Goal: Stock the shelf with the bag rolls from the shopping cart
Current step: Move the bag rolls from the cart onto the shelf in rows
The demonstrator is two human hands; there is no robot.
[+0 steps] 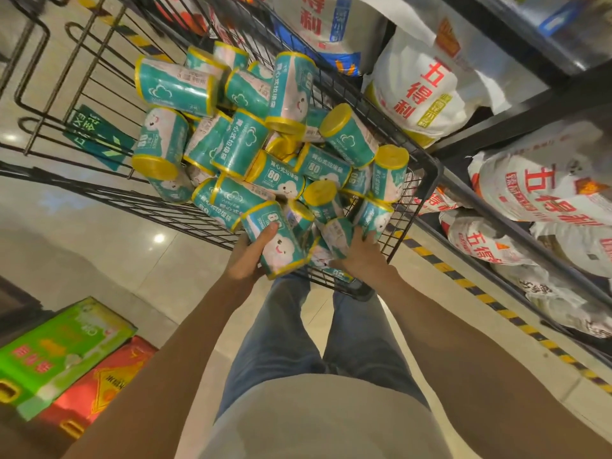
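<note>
Teal-and-yellow plastic-wrapped bag roll (280, 241) is gripped w/ your left hand (246, 260); right hand (359, 256) digs in pile, grip unclear, so neighbours may tumble from black wire shopping cart (427, 167).

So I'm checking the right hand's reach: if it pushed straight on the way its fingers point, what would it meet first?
The right hand already touches the bag rolls at the near corner of the shopping cart; more rolls likely lie beyond, though depth is unclear.

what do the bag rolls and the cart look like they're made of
Bag rolls: glossy printed plastic film over yellow rolled bags, judging by the highlights and yellow ends; likely soft plastic.
Shopping cart: dark wire grid, apparently painted or coated metal, matte.
</note>
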